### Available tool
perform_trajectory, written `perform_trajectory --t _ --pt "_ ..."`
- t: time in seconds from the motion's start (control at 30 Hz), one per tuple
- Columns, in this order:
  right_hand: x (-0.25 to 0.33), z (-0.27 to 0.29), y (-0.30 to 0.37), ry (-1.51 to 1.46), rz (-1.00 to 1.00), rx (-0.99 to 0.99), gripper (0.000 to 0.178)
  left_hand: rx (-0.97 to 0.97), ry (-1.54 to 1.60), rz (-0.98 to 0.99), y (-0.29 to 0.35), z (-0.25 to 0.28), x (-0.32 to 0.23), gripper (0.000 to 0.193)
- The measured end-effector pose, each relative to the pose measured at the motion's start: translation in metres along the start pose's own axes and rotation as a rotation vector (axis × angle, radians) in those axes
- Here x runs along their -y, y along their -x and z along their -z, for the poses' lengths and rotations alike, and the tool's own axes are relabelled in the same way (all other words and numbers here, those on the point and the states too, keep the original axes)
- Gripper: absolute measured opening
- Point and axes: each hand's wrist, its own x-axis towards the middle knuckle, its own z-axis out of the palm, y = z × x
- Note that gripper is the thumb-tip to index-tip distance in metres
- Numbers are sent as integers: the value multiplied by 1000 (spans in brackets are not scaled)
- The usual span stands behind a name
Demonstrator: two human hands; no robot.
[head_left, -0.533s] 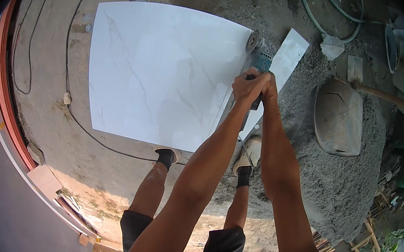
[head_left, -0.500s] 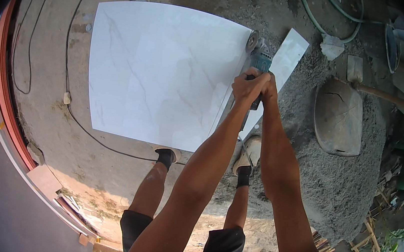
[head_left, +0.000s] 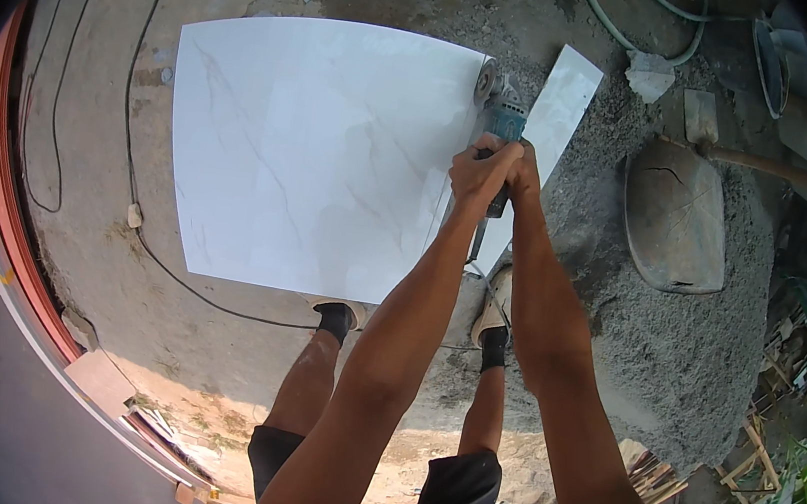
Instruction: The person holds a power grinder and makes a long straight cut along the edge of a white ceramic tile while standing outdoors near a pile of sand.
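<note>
Both my hands grip a teal and black angle grinder near the far right corner of a large white marbled tile. My left hand is closed around its body, and my right hand closes on it from the right side, with fingers partly hidden. The grinder's round cutting disc stands at the tile's right edge; whether it touches cannot be made out. A narrow white tile strip lies just right of the grinder, partly covered by my hands and forearm.
A shovel rests on a grey sand pile to the right. A green hose curls at the far right. A black cable with a connector runs along the left and near side. My feet stand at the tile's near edge.
The whole view has shifted slightly, so the tile and grinder appear a little further left. Both hands keep their hold, and the disc stays at the same far right corner.
</note>
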Motion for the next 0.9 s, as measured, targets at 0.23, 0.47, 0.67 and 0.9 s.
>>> perform_trajectory --t 0.23,0.47,0.67,0.9 --pt "11 -12 -10 296 -51 -145 70 23 79 -3 -13 -9 4 55" --pt "20 -13 12 175 -90 -166 69 38 103 -6 -5 -13 7 46" --pt "-1 -8 -2 233 -147 -142 75 29 84 12 2 -13 7 41" --pt "-2 -24 5 155 -74 -50 75 17 87 -50 -3 9 8 37"
